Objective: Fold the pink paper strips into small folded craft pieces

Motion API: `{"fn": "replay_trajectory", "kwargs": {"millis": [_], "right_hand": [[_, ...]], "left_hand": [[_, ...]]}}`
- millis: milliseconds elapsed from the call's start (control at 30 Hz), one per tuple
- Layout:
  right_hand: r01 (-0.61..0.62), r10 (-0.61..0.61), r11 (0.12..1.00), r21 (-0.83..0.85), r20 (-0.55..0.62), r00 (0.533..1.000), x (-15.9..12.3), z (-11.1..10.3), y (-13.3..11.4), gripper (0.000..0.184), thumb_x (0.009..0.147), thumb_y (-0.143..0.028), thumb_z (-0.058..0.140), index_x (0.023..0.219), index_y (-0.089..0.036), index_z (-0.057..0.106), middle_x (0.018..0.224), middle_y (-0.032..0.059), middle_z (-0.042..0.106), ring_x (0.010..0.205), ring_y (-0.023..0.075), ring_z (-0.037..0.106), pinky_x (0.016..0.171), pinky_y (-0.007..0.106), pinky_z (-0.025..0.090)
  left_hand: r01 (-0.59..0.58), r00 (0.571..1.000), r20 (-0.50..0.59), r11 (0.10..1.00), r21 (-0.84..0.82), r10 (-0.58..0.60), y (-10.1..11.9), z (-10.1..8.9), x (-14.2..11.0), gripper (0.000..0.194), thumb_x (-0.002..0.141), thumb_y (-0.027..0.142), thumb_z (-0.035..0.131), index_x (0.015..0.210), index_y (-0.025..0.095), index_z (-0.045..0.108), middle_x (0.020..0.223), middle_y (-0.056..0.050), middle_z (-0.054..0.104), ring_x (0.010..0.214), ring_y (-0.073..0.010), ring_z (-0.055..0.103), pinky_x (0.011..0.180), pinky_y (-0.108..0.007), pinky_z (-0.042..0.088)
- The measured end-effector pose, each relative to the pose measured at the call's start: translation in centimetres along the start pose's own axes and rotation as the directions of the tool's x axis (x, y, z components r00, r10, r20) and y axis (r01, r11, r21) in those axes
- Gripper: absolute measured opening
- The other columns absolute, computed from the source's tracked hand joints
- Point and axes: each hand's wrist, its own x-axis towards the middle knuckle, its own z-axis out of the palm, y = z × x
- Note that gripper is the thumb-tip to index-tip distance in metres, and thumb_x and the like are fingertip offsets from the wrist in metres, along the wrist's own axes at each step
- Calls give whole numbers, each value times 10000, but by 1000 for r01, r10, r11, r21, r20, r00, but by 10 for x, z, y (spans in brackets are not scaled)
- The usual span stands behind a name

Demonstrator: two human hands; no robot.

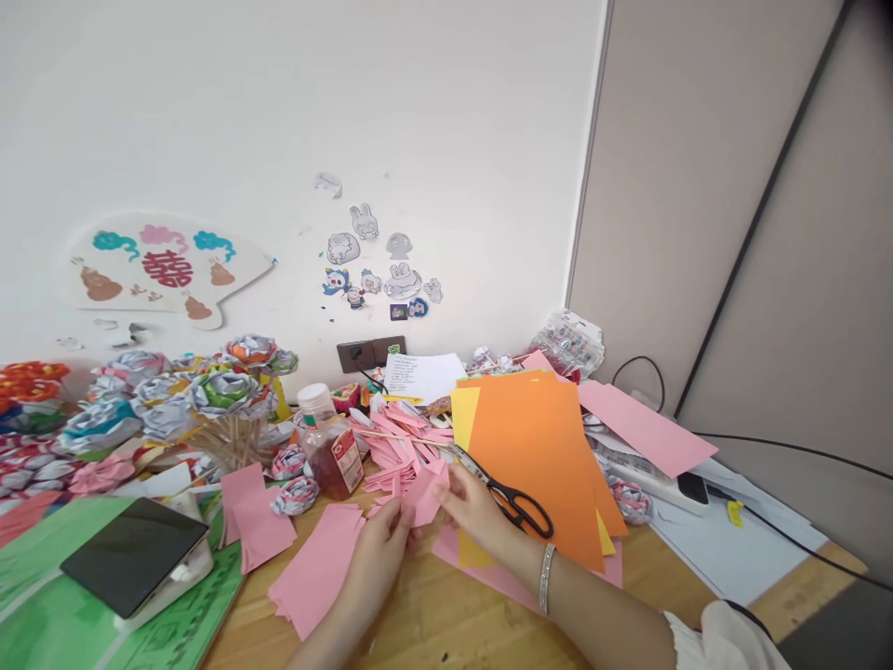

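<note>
A small piece of pink paper (424,495) is held up between my two hands over the wooden table. My left hand (382,540) pinches its lower left edge between thumb and fingers. At the right edge, my right hand (469,502) grips the same sheet. Just left of my left forearm lies a stack of cut pink paper (317,568). Behind my hands is a heap of folded pink strips (405,433). Black-handled scissors (520,507) rest on orange sheets (530,437), partly behind my right hand.
A bottle of reddish liquid (336,456) stands behind my left hand. Crumpled paper flowers (230,391) crowd the back left. A tablet on a stand (136,556) sits on a green mat (42,605). At right are a power strip (648,479), cables and white sheets (739,540).
</note>
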Motion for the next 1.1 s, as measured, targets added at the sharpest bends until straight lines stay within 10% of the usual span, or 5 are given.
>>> {"fn": "replay_trajectory", "kwargs": {"millis": [200, 533, 1100], "right_hand": [[108, -96, 981, -162, 78, 992, 7, -22, -11, 203, 792, -353, 502, 829, -181, 602, 773, 18, 573, 743, 152, 527, 674, 268, 419], [-116, 73, 972, 204, 207, 976, 12, -25, 0, 276, 699, -351, 619, 902, -166, 589, 601, -30, 544, 476, 87, 510, 497, 221, 418], [88, -94, 993, 72, 83, 992, 5, -23, -11, 122, 714, -251, 575, 777, -188, 659, 780, 14, 623, 700, 138, 552, 639, 262, 470]], "left_hand": [[54, 992, 117, 989, -137, -37, 5, -6, 2, 282, 703, 392, 537, 512, 192, 483, 414, 59, 475, 417, -122, 427, 451, -218, 295], [194, 981, 126, 818, -542, -149, -2, -10, 11, 376, 615, 339, 667, 917, 136, 573, 452, 54, 552, 370, -89, 490, 411, -200, 352], [114, 992, 111, 866, -487, -68, 8, -16, 6, 255, 682, 336, 606, 842, 139, 629, 590, 9, 600, 463, -117, 540, 481, -247, 442]]}}
